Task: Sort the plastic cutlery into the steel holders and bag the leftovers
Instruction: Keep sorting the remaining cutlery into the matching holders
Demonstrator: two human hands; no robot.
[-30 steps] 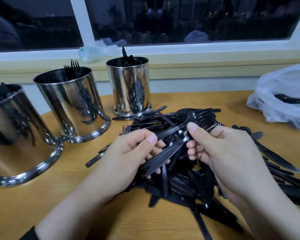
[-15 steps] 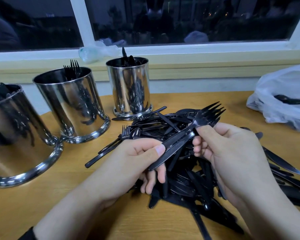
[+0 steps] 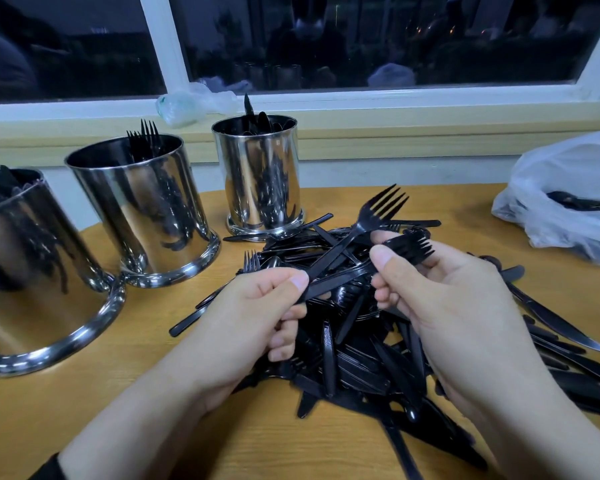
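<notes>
Two black plastic forks are up off the cutlery pile (image 3: 378,341), which lies on the counter (image 3: 118,393). Left hand (image 3: 253,317) pinches the handle of the raised fork (image 3: 364,226), tines up over the pile's far side; right hand (image 3: 440,299) grips the second fork (image 3: 409,247) near its head, tines pointing away from the left hand. Fork holder (image 3: 142,206) stands left of the pile, between two other steel holders (image 3: 260,174), tines showing at its rim. Plastic bag (image 3: 565,199) sits right of the pile. Judgement: gather both forks parallel in one hand, heads aligned, then drop handles-first into the fork holder.
</notes>
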